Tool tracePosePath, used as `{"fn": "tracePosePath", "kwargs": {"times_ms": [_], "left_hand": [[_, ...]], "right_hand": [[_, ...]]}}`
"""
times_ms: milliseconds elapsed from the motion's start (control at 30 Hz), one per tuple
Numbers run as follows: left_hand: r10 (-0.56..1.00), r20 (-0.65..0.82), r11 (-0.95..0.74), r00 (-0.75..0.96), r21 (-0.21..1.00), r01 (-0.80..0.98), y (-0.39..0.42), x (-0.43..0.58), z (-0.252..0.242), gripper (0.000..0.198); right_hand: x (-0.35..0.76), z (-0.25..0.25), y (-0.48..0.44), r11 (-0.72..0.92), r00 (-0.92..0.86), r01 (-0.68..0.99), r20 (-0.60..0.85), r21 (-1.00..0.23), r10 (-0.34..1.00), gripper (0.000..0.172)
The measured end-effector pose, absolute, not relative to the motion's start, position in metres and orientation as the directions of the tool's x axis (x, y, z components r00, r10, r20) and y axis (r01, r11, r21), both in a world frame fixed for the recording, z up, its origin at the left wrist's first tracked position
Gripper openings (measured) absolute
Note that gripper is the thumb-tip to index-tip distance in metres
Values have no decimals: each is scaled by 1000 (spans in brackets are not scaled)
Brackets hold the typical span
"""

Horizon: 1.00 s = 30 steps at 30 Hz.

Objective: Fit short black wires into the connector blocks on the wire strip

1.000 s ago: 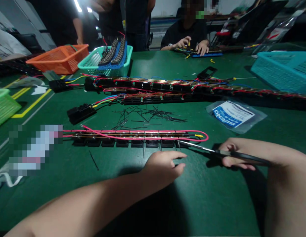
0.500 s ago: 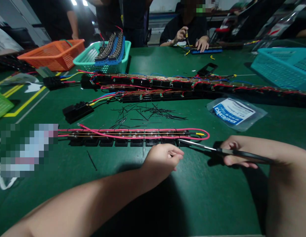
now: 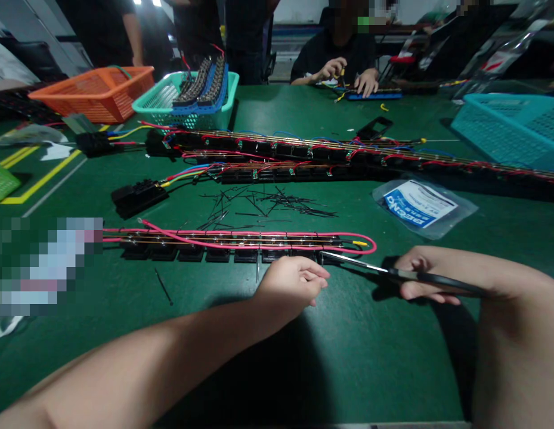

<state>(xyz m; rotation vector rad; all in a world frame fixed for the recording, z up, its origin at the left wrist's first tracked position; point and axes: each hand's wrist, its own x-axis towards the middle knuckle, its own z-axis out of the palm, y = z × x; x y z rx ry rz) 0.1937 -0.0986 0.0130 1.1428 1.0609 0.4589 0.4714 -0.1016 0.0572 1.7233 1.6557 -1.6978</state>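
A long strip of black modules (image 3: 220,255) lies across the table, with a red wire (image 3: 303,233) looped along it and fine brown wires between. My right hand (image 3: 415,271) is closed around the handle of a pair of scissors (image 3: 361,263), and their blade tips reach the strip's lower edge near its right end. My left hand (image 3: 288,281) rests by that same edge, left of the blades. Its fingers are loosely bent and slightly apart, with nothing visible in them; the thumb is largely hidden. White cable ties (image 3: 257,268) stick out from the strip's front.
Loose black cable ties (image 3: 277,202) are scattered behind the strip, beside a labelled plastic bag (image 3: 422,205). Longer wired strips (image 3: 303,149) lie farther back. Orange (image 3: 98,95), green (image 3: 145,110) and teal (image 3: 518,119) baskets stand around. A co-worker's hands (image 3: 366,82) work across the table.
The view has shifted slightly, moving everything a little left in the picture. Both hands and the scissors keep nearly the same place at the strip.
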Motion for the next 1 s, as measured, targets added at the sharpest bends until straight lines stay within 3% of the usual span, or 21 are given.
{"fn": "tracePosePath", "kwargs": {"times_ms": [200,433,500,567,667,800,1000], "left_hand": [[799,-319,332,509,941,68,-102,194,-7,20],[776,-270,174,570,960,218,-97,183,19,25],[818,-152,20,555,972,236,-85,174,38,16],[886,57,-216,461,929,300,-68,162,54,9],[908,233,-400,349,731,552,-38,144,64,13],[929,123,-357,350,557,750,-8,129,54,17],[937,9,-309,349,487,817,5,124,36,18]], "right_hand": [[470,54,-100,-299,-313,796,-781,-525,540,58],[481,49,-100,-292,-346,781,-771,-553,535,57],[480,50,-100,-282,-353,776,-760,-564,546,57],[478,51,-100,-276,-344,778,-751,-564,564,56],[476,51,-100,-261,-348,778,-737,-572,580,54],[475,48,-98,-229,-417,746,-708,-625,570,52],[465,43,-94,-82,-556,626,-518,-775,650,58]]}}
